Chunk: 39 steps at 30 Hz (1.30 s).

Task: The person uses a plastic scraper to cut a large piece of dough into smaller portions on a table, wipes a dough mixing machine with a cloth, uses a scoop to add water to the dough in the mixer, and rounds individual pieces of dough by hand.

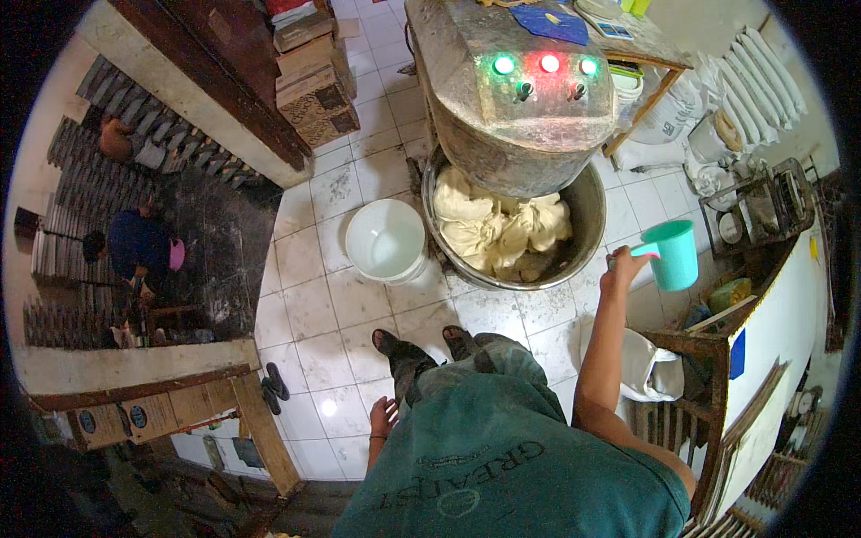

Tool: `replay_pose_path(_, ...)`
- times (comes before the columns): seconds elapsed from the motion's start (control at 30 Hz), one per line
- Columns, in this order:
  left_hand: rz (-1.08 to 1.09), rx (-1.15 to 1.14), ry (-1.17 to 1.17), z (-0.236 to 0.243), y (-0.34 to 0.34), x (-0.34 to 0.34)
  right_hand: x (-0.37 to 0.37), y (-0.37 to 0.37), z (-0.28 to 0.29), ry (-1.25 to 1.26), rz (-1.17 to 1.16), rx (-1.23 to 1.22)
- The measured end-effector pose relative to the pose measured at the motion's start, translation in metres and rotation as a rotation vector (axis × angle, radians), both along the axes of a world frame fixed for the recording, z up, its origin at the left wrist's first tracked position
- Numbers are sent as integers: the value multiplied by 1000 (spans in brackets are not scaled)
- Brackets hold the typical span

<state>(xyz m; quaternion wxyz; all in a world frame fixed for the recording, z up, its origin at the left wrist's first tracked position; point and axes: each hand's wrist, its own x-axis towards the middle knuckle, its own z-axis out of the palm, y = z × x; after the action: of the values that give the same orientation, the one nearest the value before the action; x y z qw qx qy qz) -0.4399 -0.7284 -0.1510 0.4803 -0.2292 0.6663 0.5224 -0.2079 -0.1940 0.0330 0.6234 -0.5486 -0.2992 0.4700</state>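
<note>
Teal cup (674, 255) is sitting in the right hand (621, 265), fingers closing round its handle, just right of the steel bowl (587, 215). Pale dough (502, 224) is filling that bowl under the grey mixer (511, 90), whose green and red lamps are glowing. Left hand (383, 418) is hanging by the hip, fingers loosely curled, gripping nothing. A white bucket (386, 240) is standing on the white floor tiles (314, 305), just left of the bowl. Brown cartons (314, 90) are stacking up at the back wall, white sacks (753, 81) are leaning far right, and a wooden rack (708, 359) is standing beside the right arm.
</note>
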Motion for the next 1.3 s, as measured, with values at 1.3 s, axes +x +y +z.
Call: replay_pose_path(1.3,251,-89,139,56,-97,-141,-343,-186,-163,654,1245,-1049)
